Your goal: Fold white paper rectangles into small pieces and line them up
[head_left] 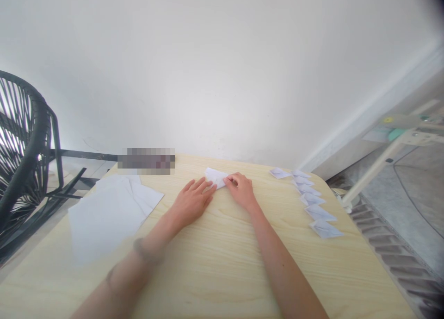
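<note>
A small folded paper (215, 176) lies on the far part of the worktop (215, 268), between the 2 hands. The left hand (194, 201) is laid flat with its fingers somewhat spread, and the fingertips rest at the near left side of the paper. The right hand (243, 189) has its fingers curled; the thumb and index finger seem to pinch the right end of the paper, though the exact contact is too small to tell.

In my judgement, the step in hand is the shaping of a fold at this right end, while the left hand keeps the paper steady. The next move calls for good alignment of the edges, and then for even pressure along the crease.

Along the right side stand about 7 folded pieces (321, 213), most of them in a column. On the left, loose white sheets (104, 217) lie overlapped, well apart from both hands.
</note>
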`<state>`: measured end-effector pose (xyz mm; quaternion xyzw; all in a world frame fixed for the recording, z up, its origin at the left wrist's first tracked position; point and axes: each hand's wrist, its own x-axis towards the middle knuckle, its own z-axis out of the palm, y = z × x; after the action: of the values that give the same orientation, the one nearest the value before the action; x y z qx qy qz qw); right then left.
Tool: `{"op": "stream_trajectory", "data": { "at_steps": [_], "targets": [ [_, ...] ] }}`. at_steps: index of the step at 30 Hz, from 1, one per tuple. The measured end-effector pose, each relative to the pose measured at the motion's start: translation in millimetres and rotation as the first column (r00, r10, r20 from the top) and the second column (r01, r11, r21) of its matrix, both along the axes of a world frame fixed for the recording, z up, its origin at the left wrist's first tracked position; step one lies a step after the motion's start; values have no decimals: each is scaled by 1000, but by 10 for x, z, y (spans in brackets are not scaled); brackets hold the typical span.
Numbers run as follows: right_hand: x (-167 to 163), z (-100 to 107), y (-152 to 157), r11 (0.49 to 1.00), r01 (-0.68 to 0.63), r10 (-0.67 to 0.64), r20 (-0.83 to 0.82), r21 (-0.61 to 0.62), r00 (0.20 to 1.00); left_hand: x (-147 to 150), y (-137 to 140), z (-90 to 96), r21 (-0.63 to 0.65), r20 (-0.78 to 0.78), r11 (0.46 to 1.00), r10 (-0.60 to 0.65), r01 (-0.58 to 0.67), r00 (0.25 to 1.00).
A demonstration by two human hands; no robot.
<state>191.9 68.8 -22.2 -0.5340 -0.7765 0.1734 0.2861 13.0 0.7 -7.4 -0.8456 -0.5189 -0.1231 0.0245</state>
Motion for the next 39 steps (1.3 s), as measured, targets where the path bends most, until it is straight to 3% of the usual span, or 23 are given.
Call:
{"op": "stream_trajectory", "data": {
  "at_steps": [9, 39],
  "targets": [
    [-75, -32, -32, 994, 85, -89, 62, 64, 994, 15, -22, 67, -34, -21, 999, -11, 10, 1000],
    [-69, -31, -18, 996, 86, -87, 40, 35, 995, 88, -44, 62, -2, -15, 1000, 21, -21, 1000]
  ]
}}
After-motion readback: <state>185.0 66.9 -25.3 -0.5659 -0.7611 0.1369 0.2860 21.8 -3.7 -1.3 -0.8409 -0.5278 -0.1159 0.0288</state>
